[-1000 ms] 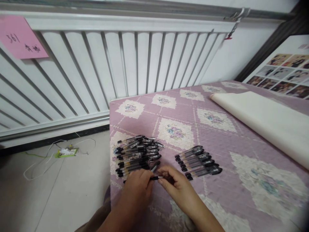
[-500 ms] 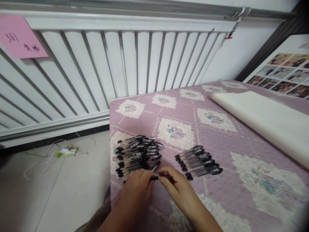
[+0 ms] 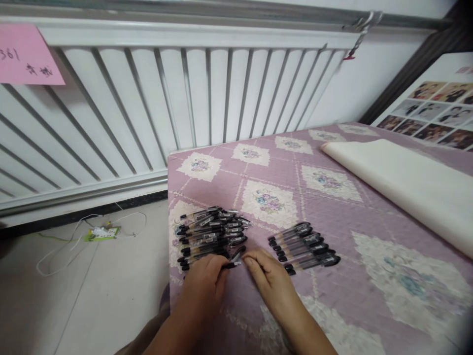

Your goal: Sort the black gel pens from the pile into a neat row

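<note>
My left hand (image 3: 207,276) is closed around a black pen (image 3: 232,266), whose end sticks out past the thumb and forefinger toward the right. Just across a small gap, my right hand (image 3: 268,273) has its thumb and fingers drawn together; whatever they may hold is hidden. Behind my left hand lies a heap of black gel pens (image 3: 210,234) with clear barrels, and one pen's dark end (image 3: 238,254) pokes out between the hands. Beyond my right hand, several similar pens (image 3: 306,246) rest side by side in a slanted row.
A purple flowered cloth (image 3: 229,192) covers the surface under the pens. A cream folded sheet (image 3: 402,177) lies at the right, with a photo board (image 3: 439,106) behind it. A white radiator (image 3: 199,93) stands along the wall. A power strip (image 3: 103,233) with cables is on the floor.
My right hand's fingertips have come away from the pen's end and sit slightly higher. My left hand has shifted a little to the left with the pen.
</note>
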`<state>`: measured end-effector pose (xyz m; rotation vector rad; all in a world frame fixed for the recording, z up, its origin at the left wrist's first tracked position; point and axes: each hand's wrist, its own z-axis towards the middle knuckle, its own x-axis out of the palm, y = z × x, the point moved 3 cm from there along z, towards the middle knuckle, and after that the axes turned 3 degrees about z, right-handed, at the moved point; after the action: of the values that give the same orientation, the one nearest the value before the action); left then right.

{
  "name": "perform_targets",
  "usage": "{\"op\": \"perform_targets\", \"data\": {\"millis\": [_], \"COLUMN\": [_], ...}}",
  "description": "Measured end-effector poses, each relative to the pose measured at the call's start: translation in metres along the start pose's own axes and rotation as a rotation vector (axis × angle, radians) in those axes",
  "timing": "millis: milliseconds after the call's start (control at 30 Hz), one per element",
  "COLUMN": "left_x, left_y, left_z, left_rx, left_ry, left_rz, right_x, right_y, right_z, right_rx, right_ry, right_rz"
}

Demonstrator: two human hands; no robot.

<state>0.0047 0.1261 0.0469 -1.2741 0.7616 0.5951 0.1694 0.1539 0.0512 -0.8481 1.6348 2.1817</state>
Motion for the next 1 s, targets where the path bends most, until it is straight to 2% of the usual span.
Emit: {"op": "perform_targets", "data": {"millis": [233,467,700,867,1000], "left_x": [-0.012,-0.013,-0.005,-0.003,-0.002], "left_y": [0.021,0.016,0.006,0.001,-0.003], "left_z": [0.002,0.001,0.001,0.002,0.003], "left_rx": [0.032,0.059,0.029,0.047,0.047], "left_ry": [-0.141,-0.147,-0.051,-0.004,-0.005], "left_rz": [-0.009,-0.042,-0.050,-0.070,-0.088], "right_x": [0.012,0.017,0.014,0.007,-0.003], "right_y": [-0.005,-0.003,0.001,-0.001,-0.010], "right_z": [0.001,0.001,0.003,-0.003,-0.008], "right_rx": [-0.179,-0.165,-0.055,-0.089,-0.033], "right_ry": [-0.092,-0.030,0.084,0.073,0.014], "right_rz": [-0.226,-0.314,-0.438,-0.327,-0.170]}}
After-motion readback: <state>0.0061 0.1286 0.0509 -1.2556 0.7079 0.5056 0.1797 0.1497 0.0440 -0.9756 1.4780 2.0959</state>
